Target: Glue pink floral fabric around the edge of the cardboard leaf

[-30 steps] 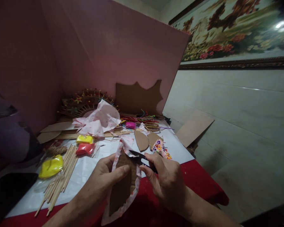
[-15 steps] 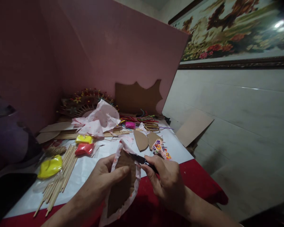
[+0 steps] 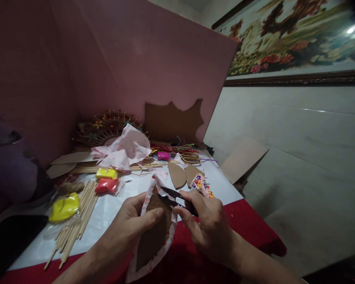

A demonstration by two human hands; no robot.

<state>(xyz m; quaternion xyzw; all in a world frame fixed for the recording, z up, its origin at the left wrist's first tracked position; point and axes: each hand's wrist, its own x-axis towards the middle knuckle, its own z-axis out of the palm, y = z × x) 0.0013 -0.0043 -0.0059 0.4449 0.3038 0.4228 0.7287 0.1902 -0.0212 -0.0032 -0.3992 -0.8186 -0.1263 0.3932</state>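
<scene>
At the near left of the white table cover [image 3: 106,213], a yellow packet [image 3: 64,206] lies beside a spread of bamboo sticks [image 3: 77,223]. Right of them, the left hand [image 3: 130,228] pinches a leaf-shaped cardboard piece [image 3: 154,236] edged with pink fabric, thumb pressed on its brown face, holding it tilted above the table's near edge. Just right, the right hand [image 3: 207,225] is closed around black snips [image 3: 173,194], whose blades, slightly apart, meet the fabric border near the piece's top.

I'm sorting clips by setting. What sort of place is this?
Probably a home craft corner: bamboo sticks, coloured packets and cut cardboard shapes lie on the table, near a framed painting.
</scene>
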